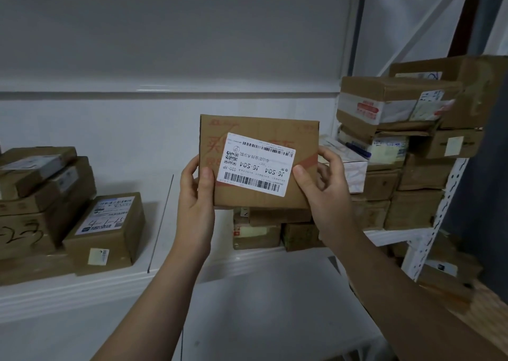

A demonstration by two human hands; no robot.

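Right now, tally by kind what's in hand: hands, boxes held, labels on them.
Hands: 2, left hand and right hand
Held box: 1
White label on it: 1
Total: 4

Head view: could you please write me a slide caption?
Left hand and right hand hold a labelled cardboard box before parcel-stacked shelves.
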